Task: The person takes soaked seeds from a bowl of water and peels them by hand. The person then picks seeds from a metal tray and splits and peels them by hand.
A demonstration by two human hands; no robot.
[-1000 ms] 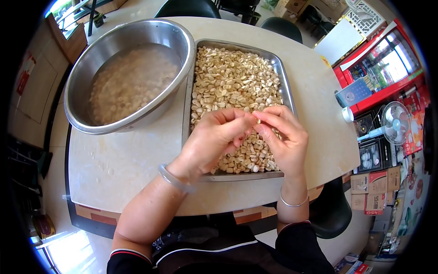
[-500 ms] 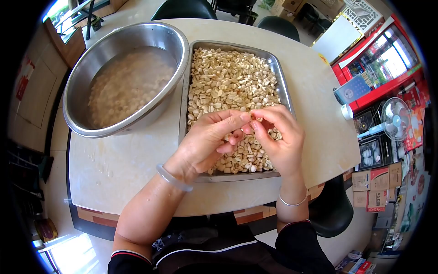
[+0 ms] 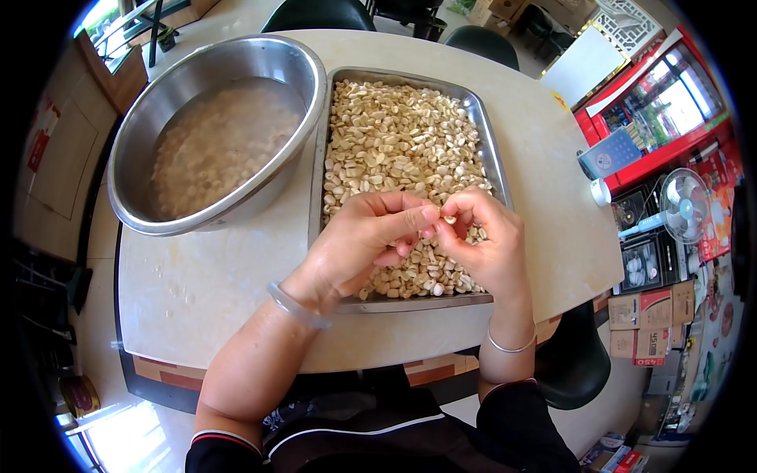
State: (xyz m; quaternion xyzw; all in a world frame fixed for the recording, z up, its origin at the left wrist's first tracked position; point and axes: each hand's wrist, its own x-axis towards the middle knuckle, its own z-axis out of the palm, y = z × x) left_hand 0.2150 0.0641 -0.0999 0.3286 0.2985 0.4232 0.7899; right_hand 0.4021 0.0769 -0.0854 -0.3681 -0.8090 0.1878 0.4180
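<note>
Lowered slightly — right hand [image 3: 485, 244] and left hand [image 3: 359, 244] pinch a kernel [image 3: 449, 220].

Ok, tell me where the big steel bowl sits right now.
In the head view the steel bowl sits on the table's far left, touching the seed-filled tray, beyond the left hand.

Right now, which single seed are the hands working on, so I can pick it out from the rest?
Find the rectangular steel tray right of the round bowl. Above its near end the left hand and right hand meet. The seed is the one pinched between their fingertips, lifted clear of the heap.
</note>
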